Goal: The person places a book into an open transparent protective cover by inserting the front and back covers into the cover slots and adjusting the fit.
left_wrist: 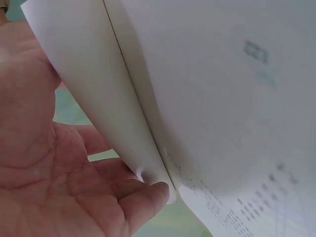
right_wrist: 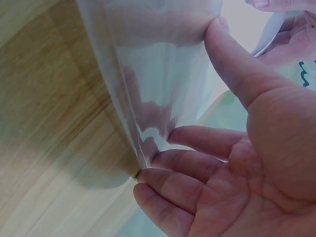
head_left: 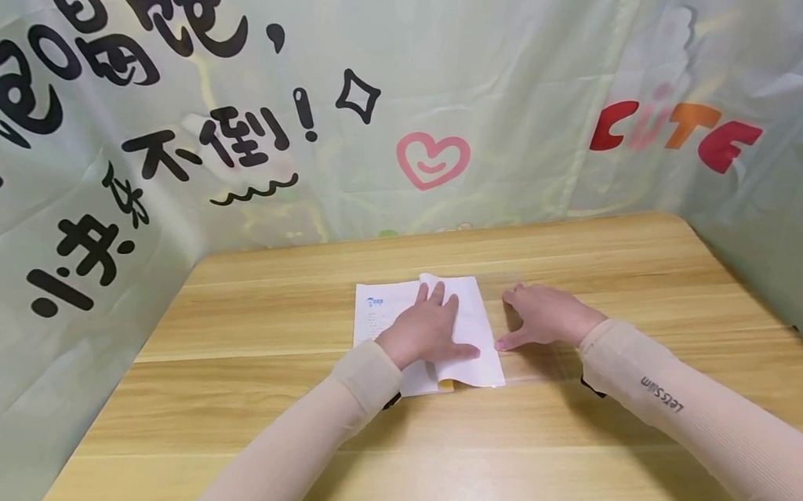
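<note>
A white booklet (head_left: 384,312) lies spread on the wooden table, with small blue print on its left page. My left hand (head_left: 426,333) rests across the middle of it, fingers extended and thumb out to the right. Seen from the left wrist, those fingers lie along the edge of a curved blank page (left_wrist: 84,74) beside a printed one. To the booklet's right, a clear plastic sheet (right_wrist: 153,74) lies in the right wrist view. My right hand (head_left: 548,315) touches this sheet with its fingertips and thumb, the fingers mostly straight. A bit of yellow shows under the booklet's lower edge.
The wooden table (head_left: 234,395) reaches a rounded far corner at the right. A pale printed curtain (head_left: 523,150) with black characters, a pink heart and coloured letters hangs behind it and along the sides.
</note>
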Demonstrator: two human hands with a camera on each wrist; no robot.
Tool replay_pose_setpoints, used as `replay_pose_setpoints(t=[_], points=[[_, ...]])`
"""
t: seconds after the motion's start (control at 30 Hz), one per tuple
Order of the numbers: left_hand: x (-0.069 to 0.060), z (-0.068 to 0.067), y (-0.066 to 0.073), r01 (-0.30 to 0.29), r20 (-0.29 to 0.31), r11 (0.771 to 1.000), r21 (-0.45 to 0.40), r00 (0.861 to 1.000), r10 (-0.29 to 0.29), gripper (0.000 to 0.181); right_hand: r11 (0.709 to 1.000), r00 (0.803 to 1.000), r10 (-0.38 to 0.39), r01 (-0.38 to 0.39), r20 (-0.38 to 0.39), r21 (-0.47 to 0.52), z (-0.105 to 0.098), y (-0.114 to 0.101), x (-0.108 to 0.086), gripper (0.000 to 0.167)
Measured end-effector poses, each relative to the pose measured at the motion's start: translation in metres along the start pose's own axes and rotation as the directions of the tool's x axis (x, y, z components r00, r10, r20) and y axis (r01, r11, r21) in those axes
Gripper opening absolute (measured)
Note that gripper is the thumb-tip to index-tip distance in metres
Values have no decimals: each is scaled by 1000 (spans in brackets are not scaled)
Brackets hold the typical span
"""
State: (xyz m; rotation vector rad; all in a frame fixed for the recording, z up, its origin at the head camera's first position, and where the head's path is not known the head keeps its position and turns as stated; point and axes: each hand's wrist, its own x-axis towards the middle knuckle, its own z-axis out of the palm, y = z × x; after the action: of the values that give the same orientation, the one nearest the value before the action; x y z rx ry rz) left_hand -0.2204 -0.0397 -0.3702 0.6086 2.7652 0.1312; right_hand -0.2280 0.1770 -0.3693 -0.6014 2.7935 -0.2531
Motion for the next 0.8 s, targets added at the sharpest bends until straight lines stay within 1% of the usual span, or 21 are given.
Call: replay_pose_setpoints(t=[0.17, 0.33, 0.47, 0.57, 0.67, 0.8], points=[[0, -1, 6, -7, -12, 1000, 22, 1000, 7, 98, 1000, 1000, -3, 3, 2, -10, -1, 1, -1, 98], [0, 2, 13, -21, -38, 999, 25, 999, 22, 98, 1000, 1000, -4, 4, 0, -29, 2, -1, 1, 99], [2, 4, 13, -33, -48, 999, 16, 998, 34, 99, 999, 1000, 0, 0, -6, -43, 3, -2, 0, 97], [1, 4, 7, -54, -42, 998, -17, 998, 54, 99, 998, 1000, 2, -2, -10, -56, 3, -4, 0, 97], [-2, 3, -2, -81, -31, 992, -94, 996, 79, 98, 998, 1000, 5, -5, -9, -62, 3, -4, -1, 95], [-11, 1, -22, -145, -34, 968, -206, 989, 141, 95, 999, 1000, 14, -15, -5, -51, 3, -4, -2, 94]])
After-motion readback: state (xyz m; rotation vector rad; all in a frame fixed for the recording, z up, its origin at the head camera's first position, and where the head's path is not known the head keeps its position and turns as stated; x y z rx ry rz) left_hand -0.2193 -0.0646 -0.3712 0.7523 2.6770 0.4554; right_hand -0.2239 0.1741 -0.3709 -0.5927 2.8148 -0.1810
